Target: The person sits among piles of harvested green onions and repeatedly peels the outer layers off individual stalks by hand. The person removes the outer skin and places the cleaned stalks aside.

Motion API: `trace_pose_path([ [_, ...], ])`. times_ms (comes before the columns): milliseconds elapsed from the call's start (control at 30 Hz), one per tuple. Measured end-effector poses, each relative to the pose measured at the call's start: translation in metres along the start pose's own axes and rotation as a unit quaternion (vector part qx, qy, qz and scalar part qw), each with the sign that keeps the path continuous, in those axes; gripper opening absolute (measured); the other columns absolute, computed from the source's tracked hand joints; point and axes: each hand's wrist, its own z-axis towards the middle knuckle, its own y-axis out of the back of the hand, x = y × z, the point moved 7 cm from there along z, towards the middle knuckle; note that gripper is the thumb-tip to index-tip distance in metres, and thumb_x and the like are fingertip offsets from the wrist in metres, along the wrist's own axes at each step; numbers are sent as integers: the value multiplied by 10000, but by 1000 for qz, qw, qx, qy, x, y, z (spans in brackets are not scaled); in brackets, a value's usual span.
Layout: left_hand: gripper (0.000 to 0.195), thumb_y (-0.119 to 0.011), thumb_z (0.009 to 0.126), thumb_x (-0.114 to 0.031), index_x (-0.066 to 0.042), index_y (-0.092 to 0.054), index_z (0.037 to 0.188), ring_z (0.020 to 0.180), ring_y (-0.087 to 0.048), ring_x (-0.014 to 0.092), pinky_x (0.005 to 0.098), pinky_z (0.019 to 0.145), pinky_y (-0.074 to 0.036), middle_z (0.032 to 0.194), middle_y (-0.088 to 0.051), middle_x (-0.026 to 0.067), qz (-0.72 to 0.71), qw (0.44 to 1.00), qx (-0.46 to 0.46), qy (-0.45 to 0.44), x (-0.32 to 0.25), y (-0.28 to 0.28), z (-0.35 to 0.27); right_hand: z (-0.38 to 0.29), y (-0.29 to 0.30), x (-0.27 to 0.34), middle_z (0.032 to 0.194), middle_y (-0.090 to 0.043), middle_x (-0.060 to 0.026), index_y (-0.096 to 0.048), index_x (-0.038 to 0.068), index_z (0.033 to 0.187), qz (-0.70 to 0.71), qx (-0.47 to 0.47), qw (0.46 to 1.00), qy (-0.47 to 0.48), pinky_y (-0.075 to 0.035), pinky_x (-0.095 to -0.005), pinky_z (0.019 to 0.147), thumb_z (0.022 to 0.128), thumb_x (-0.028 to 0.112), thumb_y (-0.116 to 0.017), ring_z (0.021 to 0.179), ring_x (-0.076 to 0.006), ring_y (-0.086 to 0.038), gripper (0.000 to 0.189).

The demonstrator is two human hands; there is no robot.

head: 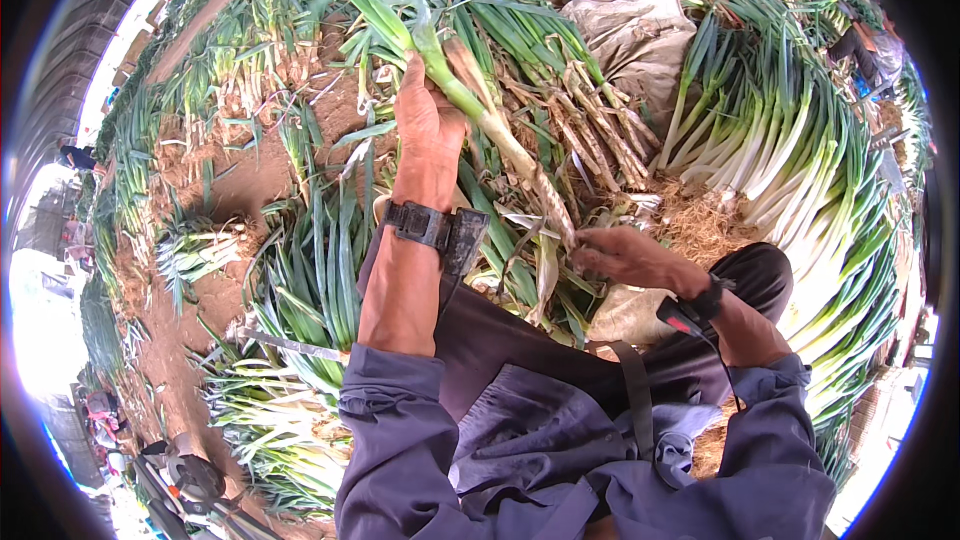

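Note:
My left hand [431,116] grips a large green onion [517,146] around its upper stalk. The onion slants down to the right, its green leaves pointing away from me and its lower part covered in brownish, soiled skin. At the root end, the fingers of my right hand [634,259] close on the tip; exactly what they pinch is partly hidden. Beneath the held stalk lie loose leaves and peeled skins [544,277]. Just beyond it rests a bunch of unpeeled green onions [592,127] with dirty stalks.
On the right, a long curved row of white-stemmed green onions [787,157] lies beside matted roots [697,217]. A crumpled sack [634,37] sits ahead. More onions [285,405] and a knife-like blade [292,345] are at left. Another person [862,52] is at far right.

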Motion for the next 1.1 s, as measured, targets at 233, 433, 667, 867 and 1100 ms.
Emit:
trace_pose_path([
  [233, 268, -716, 1012, -227, -43, -666, 1201, 937, -708, 199, 350, 873, -604, 1075, -722, 59, 20, 998, 63, 7, -2, -17, -20, 66, 70, 89, 870, -703, -184, -698, -15, 1057, -7, -293, 948, 125, -534, -404, 744, 1011, 306, -699, 791, -272, -677, 324],
  [433, 218, -722, 1008, -218, -58, -684, 1151, 885, -673, 159, 335, 798, -577, 1022, -710, 23, 63, 995, 70, -22, -15, -14, -23, 118, 71, 110, 784, -660, -175, -641, -17, 885, 62, -304, 923, 227, -503, -370, 661, 981, 233, -744, 704, -228, -633, 286],
  [667, 156, -732, 1003, -206, -58, -721, 1048, 783, -636, 120, 297, 733, -543, 911, -694, 0, 109, 986, 71, -108, -54, -13, -21, 88, -66, -51, 738, -668, -134, -727, 39, 954, -59, 42, 996, 60, -540, -412, 674, 980, 197, -695, 670, -245, -645, 163],
  [867, 144, -725, 1005, -191, -60, -732, 1066, 823, -644, 107, 312, 761, -555, 945, -705, -4, 113, 987, 65, -96, -33, -31, -38, 90, -17, -77, 958, -720, -130, -700, 5, 1183, -69, -74, 992, 78, -568, -375, 810, 1041, 273, -642, 884, -208, -685, 309],
  [1100, 234, -671, 1033, -183, -30, -670, 1210, 915, -659, 141, 305, 839, -533, 1039, -709, 33, 86, 991, 107, 7, 6, -39, -53, 122, 92, 97, 1086, -714, -52, -677, -22, 1229, 289, -239, 902, 213, -544, -278, 875, 975, 246, -778, 1009, -108, -643, 383],
])
